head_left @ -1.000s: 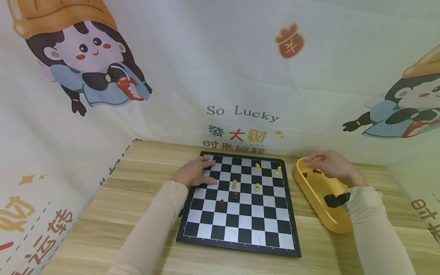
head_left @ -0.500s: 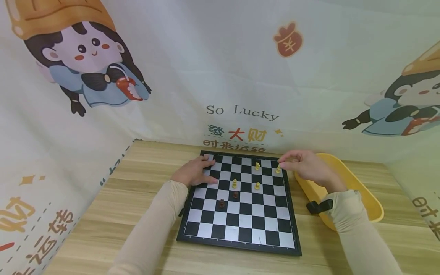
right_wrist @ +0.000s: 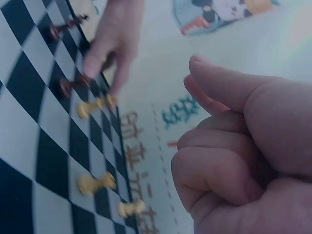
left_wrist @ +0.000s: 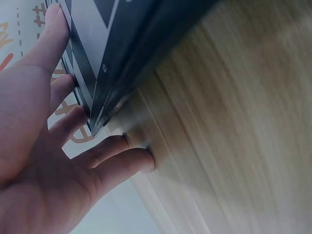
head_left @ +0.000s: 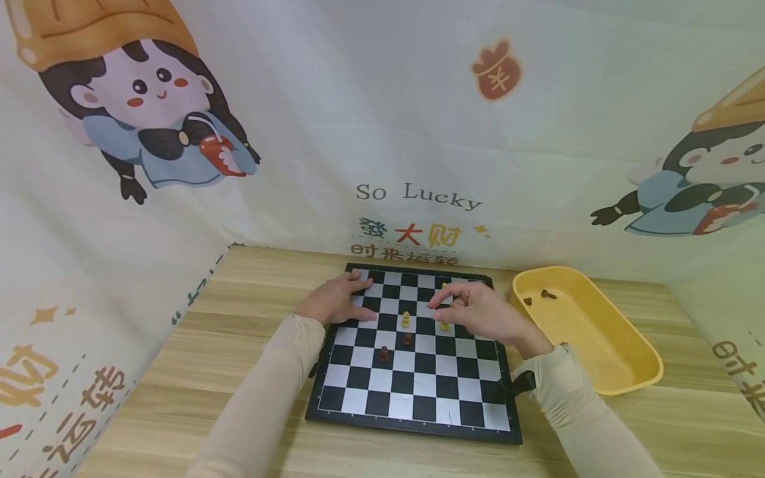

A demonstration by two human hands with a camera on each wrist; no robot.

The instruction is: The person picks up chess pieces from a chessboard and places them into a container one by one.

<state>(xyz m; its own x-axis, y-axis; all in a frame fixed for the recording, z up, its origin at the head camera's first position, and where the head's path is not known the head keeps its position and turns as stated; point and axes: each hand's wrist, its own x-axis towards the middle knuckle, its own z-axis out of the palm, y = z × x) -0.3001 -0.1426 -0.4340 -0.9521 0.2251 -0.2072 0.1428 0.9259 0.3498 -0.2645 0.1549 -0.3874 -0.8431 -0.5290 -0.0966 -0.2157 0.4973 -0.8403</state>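
Two beige sleeves reach in along the bottom of the head view, the left sleeve [head_left: 257, 398] at lower left and the right sleeve [head_left: 592, 418] at lower right, the latter with one black strap [head_left: 518, 383] at its cuff; both lie over a wooden table [head_left: 173, 352]. In the centre lies one black-and-white chessboard [head_left: 415, 385], bearing five pieces that show: two dark brown, the lower brown piece [head_left: 384, 353] and the upper brown piece [head_left: 408, 338], and three yellow. The first yellow piece [head_left: 406, 319] stands just above the browns, the second yellow piece [head_left: 444, 326] is partly under the right hand [head_left: 481, 312], and the third yellow piece [right_wrist: 131, 208] shows at bottom centre of the right wrist view. That hand hovers over the board's upper right with thumb and forefinger slightly parted, the other fingers folded; no piece shows between the tips. The left hand [head_left: 337, 299] spreads its fingers at the board's upper left, thumb on the squares, two fingers down on the wood. At right sits one yellow tray [head_left: 603, 332], with small dark brown pieces [head_left: 547, 294] in its upper left end, at least two, too small to count surely. Behind hangs one pale cloth [head_left: 335, 119] printed with two cartoon figures [head_left: 179, 149] and one red pouch [head_left: 497, 70].
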